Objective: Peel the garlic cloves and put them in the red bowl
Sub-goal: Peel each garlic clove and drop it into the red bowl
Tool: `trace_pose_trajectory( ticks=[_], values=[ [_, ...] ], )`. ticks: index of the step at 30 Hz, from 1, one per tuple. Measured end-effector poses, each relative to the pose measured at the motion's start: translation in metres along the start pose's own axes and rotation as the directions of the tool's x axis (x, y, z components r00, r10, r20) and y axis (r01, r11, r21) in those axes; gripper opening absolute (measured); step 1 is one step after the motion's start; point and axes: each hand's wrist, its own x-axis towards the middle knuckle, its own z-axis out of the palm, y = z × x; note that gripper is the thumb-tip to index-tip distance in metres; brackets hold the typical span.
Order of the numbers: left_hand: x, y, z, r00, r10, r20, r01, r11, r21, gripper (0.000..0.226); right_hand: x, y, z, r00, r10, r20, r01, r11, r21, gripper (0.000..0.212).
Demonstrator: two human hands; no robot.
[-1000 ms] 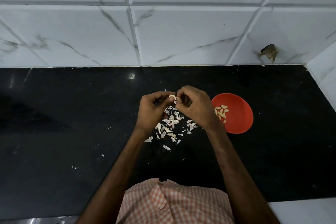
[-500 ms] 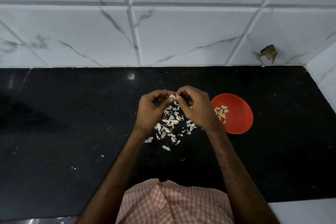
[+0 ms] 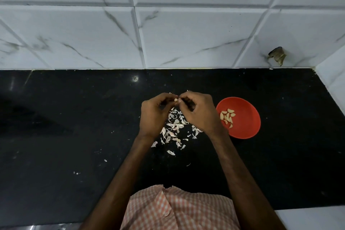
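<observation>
Both hands meet above the black counter (image 3: 74, 127). My left hand (image 3: 154, 115) and my right hand (image 3: 200, 113) pinch one small pale garlic clove (image 3: 176, 100) between their fingertips; most of the clove is hidden by the fingers. Under and just in front of the hands lies a scatter of whitish garlic skins (image 3: 174, 129). The red bowl (image 3: 244, 115) sits on the counter right of my right hand and holds several peeled cloves (image 3: 227, 115) on its left side.
A white marble-look tiled wall (image 3: 168, 33) rises behind the counter, with a dark broken spot (image 3: 277, 55) low at the right. A tiled side wall (image 3: 334, 80) closes the right end. Small skin flecks (image 3: 76, 173) dot the counter's left front.
The hands have stayed together over the skins, with the fingertips shifting slightly on the clove. The bowl has not moved.
</observation>
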Motion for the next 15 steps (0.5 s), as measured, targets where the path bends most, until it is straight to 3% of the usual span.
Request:
trace_pose_trajectory(
  ticks=[5,15],
  values=[
    [0.0027,-0.0025,-0.0015,0.99,0.136,-0.048,-0.117,0.951,0.287,0.017,0.0015,0.0007,0.0029,1.0,-0.006,0.019,0.008,0.997,-0.077,0.01],
    [0.007,-0.002,-0.0023,0.99,0.138,0.031,-0.141,0.942,0.304,0.013,0.0028,0.0031,0.0018,0.998,-0.054,0.008,0.055,0.997,-0.058,0.008]
  ],
)
